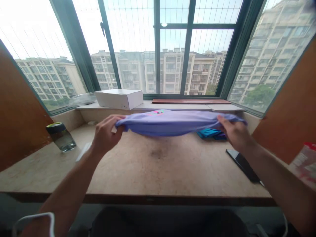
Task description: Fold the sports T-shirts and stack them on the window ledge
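A lavender garment (170, 123) with a small pink and green print is stretched sideways in the air above the desk. Its left end is pinched in my left hand (108, 133), the fingers closed on the fabric. My right hand (233, 130) grips the other end, thumb on top. The fabric between sags slightly, and its exact cut cannot be made out. Behind and below its right part lies a blue, folded-looking cloth (209, 133), partly hidden by the garment and my right hand.
A dark-lidded water bottle (61, 136) and a white strip (84, 151) are on the desk (153, 174) at left. A black phone (243, 166) lies by my right forearm, with a red and clear bag (306, 161) beyond. A white box (118, 98) and brown plank (191, 101) rest on the windowsill.
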`<state>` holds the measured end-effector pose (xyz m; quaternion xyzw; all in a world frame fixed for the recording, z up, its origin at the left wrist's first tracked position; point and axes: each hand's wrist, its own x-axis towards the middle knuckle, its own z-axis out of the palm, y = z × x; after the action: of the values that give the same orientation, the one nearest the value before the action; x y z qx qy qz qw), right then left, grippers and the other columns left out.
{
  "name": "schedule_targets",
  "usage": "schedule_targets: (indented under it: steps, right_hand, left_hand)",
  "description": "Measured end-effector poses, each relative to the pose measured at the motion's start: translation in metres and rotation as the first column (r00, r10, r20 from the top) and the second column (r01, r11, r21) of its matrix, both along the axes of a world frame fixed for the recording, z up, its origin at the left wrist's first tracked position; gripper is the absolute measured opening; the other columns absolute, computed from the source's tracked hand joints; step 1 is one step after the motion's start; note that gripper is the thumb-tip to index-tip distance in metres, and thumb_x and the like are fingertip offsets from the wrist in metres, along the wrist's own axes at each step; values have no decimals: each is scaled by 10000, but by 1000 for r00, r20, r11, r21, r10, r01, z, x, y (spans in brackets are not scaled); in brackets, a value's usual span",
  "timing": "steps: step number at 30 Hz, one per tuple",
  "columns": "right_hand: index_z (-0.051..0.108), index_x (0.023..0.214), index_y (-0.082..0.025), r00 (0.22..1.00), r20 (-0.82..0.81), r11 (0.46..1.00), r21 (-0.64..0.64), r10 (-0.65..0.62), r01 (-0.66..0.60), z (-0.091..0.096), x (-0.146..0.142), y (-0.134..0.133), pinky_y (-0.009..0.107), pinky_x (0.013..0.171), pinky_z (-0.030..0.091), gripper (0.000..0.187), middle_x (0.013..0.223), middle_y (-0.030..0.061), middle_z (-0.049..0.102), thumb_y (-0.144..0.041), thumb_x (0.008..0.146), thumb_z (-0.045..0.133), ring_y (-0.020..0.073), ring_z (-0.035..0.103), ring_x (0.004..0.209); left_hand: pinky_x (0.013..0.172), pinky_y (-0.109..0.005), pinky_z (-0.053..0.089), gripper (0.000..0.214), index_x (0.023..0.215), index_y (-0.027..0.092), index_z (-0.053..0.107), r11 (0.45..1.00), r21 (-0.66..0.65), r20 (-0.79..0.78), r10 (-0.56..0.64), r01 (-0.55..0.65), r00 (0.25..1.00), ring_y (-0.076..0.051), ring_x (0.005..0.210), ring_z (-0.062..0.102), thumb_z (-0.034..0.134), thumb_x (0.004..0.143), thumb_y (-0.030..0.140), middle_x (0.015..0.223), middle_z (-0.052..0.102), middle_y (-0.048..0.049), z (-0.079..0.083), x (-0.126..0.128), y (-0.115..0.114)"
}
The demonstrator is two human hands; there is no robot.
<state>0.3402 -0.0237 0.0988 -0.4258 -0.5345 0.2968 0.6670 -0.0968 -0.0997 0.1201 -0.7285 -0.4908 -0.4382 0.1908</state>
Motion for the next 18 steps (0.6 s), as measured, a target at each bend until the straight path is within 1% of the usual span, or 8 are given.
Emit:
schedule_targets:
  steps: [2, 4, 6, 8, 12, 14, 16, 18]
  right_hand:
    - [738, 751, -207, 995, 62, 970, -236, 73, -56, -43, 0, -20, 328, 636, 555, 252, 750, 35, 735, -450, 739, 807, 211, 664, 676]
    - [717, 670, -205, 961, 203, 906, -412, 189, -91, -77, 2, -38, 331, 580, 517, 296, 646, 31, 709, -481, 691, 821, 213, 625, 594]
    - [696, 615, -199, 895, 326, 849, -519, 303, -98, -100, 6, -54, 337, 574, 494, 373, 594, 42, 689, -550, 721, 765, 214, 601, 564]
    - [671, 582, -205, 820, 436, 810, -584, 371, -56, -114, 13, -69, 340, 599, 487, 433, 587, 51, 682, -600, 755, 705, 220, 603, 578]
    - [668, 651, -224, 680, 557, 713, -698, 476, 73, -117, 31, -102, 316, 597, 466, 408, 648, 44, 712, -616, 759, 700, 227, 633, 629]
    - [705, 719, -228, 585, 483, 603, -797, 651, -14, -107, 40, -118, 293, 573, 454, 375, 712, 44, 744, -596, 788, 685, 215, 647, 631]
    - [742, 729, -229, 411, 389, 475, -871, 824, -127, -91, 46, -130, 273, 540, 432, 364, 734, 45, 755, -571, 823, 661, 193, 644, 595]
    - [752, 673, -219, 229, 391, 433, -885, 891, -172, -76, 46, -129, 261, 515, 407, 421, 678, 44, 740, -574, 859, 622, 175, 630, 548]
  left_hand:
    - [950, -368, 550, 215, 810, 202, 663, 987, -160, -13, -17, 14, 1000, -221, 1001, 698, 505, 916, 303, 1068, 750, -59, -38, -2, -12]
    - [911, -333, 556, 259, 770, 210, 674, 940, -340, -55, -44, 23, 997, -212, 950, 703, 474, 911, 293, 1025, 752, -60, -71, -3, -24]
    - [912, -332, 551, 287, 749, 216, 691, 896, -445, -114, -60, 2, 992, -223, 962, 701, 466, 910, 289, 1034, 747, -68, -95, -2, -35]
    - [932, -359, 543, 288, 757, 220, 713, 866, -499, -181, -68, -32, 981, -246, 999, 692, 474, 903, 285, 1065, 739, -78, -110, -3, -47]
    - [991, -425, 499, 261, 722, 236, 716, 806, -590, -285, -163, -39, 944, -285, 1065, 662, 502, 865, 280, 1153, 719, -71, -118, -15, -70]
    - [998, -396, 488, 248, 717, 246, 705, 740, -673, -269, -251, 5, 930, -271, 1073, 658, 508, 862, 289, 1174, 715, -53, -115, -25, -80]
    - [981, -344, 493, 242, 783, 259, 717, 652, -755, -192, -318, 68, 928, -250, 1068, 664, 505, 884, 314, 1187, 716, -39, -110, -33, -84]
    - [967, -312, 500, 266, 874, 269, 735, 568, -810, -87, -366, 148, 927, -237, 1073, 670, 489, 921, 359, 1226, 711, -32, -105, -34, -79]
